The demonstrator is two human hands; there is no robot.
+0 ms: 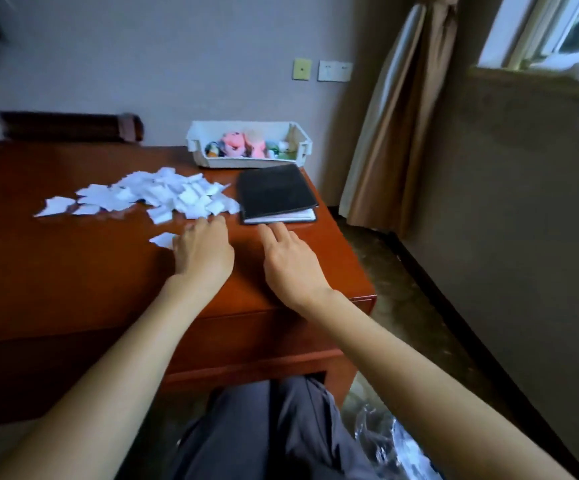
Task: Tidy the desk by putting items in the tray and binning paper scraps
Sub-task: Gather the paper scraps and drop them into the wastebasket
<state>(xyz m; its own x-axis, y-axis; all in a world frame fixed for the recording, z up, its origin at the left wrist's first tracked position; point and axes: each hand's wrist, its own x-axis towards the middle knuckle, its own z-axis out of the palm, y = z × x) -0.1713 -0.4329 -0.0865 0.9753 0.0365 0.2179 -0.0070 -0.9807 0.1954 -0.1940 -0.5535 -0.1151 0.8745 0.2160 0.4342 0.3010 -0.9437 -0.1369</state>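
White tray [250, 164] at the desk's [73, 271] back edge holds small colourful toys [236, 144]. Black notebook [276, 188] lies just in front of it, paper scraps [163, 195] piled to its left. Left hand [201, 251] and right hand [291, 261] are flat and spread, holding nothing.

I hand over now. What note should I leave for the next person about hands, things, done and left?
Left hand open, over the desk beside a loose scrap. Right hand open, fingers near the notebook. Both hold nothing.
Tray at the back holds small toys: done.
Left to do: notebook lies before the tray, scraps piled left of it, unbinned.
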